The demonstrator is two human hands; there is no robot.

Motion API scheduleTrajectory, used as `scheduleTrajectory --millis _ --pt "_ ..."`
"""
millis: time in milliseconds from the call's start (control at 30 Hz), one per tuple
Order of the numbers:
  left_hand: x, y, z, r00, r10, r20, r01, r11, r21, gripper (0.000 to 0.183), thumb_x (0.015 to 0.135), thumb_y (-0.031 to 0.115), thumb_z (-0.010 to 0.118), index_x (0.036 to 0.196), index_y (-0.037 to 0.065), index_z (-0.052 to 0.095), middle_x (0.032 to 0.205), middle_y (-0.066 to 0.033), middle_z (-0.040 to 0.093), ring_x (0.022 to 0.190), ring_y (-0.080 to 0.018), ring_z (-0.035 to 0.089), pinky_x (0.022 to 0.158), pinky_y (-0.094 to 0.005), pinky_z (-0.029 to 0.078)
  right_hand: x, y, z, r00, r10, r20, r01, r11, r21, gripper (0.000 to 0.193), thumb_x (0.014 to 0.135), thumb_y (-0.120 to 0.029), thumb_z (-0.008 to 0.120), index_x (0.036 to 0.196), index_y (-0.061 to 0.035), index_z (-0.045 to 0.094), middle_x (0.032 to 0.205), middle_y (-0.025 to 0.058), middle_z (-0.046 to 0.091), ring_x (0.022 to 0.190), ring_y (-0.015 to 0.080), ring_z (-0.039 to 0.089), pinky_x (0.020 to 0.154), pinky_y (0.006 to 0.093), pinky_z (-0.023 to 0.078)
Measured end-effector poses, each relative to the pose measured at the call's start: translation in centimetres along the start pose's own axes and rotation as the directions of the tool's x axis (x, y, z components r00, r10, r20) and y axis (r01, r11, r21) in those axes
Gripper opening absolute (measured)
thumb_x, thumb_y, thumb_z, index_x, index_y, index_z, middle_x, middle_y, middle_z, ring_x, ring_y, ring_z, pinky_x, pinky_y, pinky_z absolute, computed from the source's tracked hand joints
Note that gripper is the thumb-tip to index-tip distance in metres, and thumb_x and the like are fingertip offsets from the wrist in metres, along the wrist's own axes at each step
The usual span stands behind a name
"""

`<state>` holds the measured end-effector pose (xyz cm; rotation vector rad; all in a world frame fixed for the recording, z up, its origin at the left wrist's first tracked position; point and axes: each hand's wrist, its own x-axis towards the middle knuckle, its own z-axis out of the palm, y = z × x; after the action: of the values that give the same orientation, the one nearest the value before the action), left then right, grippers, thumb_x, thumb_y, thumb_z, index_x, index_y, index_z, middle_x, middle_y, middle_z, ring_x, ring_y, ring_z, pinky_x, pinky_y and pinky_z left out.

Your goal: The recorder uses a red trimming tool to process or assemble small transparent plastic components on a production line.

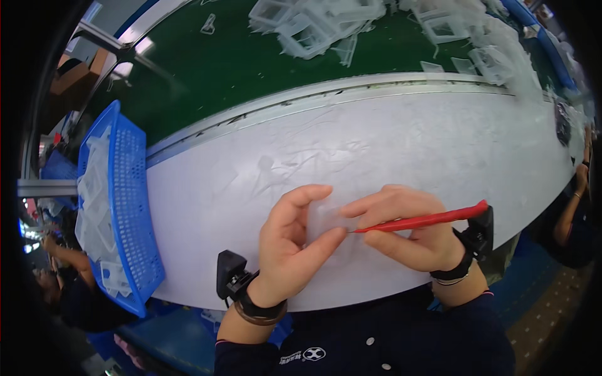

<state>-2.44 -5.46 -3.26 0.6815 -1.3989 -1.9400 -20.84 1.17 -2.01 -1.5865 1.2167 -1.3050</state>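
Note:
My left hand (285, 250) is curled around a small clear plastic piece (321, 216), its thumb and forefinger at the piece's edges. The piece is see-through, so its exact shape is hard to make out. My right hand (407, 241) grips a slim red-handled tool (433, 219) with a thin metal tip, held like a pen. That tip points left and ends beside my left thumb, at the plastic piece. My right forefinger reaches to the piece's right side. Both hands are above the near part of the white tabletop (207, 200).
On the left stands a blue perforated basket (135, 207) filled with clear plastic parts (97, 194). Beyond the table's metal edge runs a green surface (207, 75), where more clear plastic parts (313, 25) lie heaped. Other people work at the far left and far right.

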Motion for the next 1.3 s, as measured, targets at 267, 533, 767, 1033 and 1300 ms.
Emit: scheduleTrajectory --millis 267,533,767,1033,1300 --pt "-1.0 0.1 -1.3 0.993 -0.027 0.116 0.022 0.999 0.044 0.052 0.078 -0.01 0.06 0.126 -0.002 0.042 0.116 -0.0064 0.047 0.101 -0.0127 0.051 0.084 -0.0246 0.043 0.1 0.1 0.6 0.999 0.01 0.051 -0.012 0.999 0.047 0.012 0.076 -0.005 0.064 0.088 -0.0025 0.062 0.09 0.0123 0.067 0.066 0.0145 0.055 0.06 0.027 0.042" --pt "-0.5 -0.1 -0.8 0.988 -0.04 0.15 0.04 0.999 0.003 0.051 0.078 -0.011 0.059 0.126 -0.002 0.042 0.117 -0.0071 0.046 0.102 -0.0139 0.052 0.085 -0.0252 0.044 0.0 0.0 0.4 0.997 0.08 -0.001 -0.08 0.994 0.076 0.009 0.076 -0.002 0.066 0.085 -0.002 0.063 0.082 0.007 0.064 0.07 0.0197 0.059 0.062 0.0284 0.045" --pt "-0.7 0.1 -0.8 0.988 -0.044 0.146 0.043 0.999 0.013 0.051 0.079 -0.011 0.059 0.126 -0.001 0.043 0.114 -0.007 0.047 0.101 -0.0141 0.053 0.085 -0.0254 0.044 0.0 0.2 0.6 0.999 0.042 0.005 -0.043 0.998 0.044 0.009 0.076 -0.002 0.066 0.084 -0.0017 0.063 0.081 0.0074 0.063 0.07 0.0205 0.059 0.062 0.0284 0.045" --pt "-0.7 -0.3 -0.8 0.993 -0.002 0.117 -0.011 0.993 0.114 0.047 0.079 -0.011 0.057 0.124 -0.001 0.045 0.115 -0.007 0.047 0.103 -0.0138 0.05 0.088 -0.0268 0.041 0.2 0.1 1.9 0.976 -0.214 0.052 0.214 0.873 -0.439 0.017 0.067 -0.005 0.068 0.083 -0.005 0.061 0.08 0.0054 0.061 0.067 0.0213 0.057 0.054 0.0282 0.044" --pt "-0.8 -0.2 -0.8 0.986 -0.077 0.148 0.089 0.993 -0.079 0.041 0.079 -0.012 0.057 0.117 -0.001 0.047 0.113 -0.0069 0.05 0.108 -0.0152 0.048 0.092 -0.0289 0.039 0.3 -0.3 -0.5 0.841 -0.492 -0.224 0.237 0.709 -0.664 0.026 0.071 -0.002 0.069 0.094 -0.0018 0.058 0.089 0.0139 0.063 0.07 0.0243 0.059 0.058 0.0293 0.045"
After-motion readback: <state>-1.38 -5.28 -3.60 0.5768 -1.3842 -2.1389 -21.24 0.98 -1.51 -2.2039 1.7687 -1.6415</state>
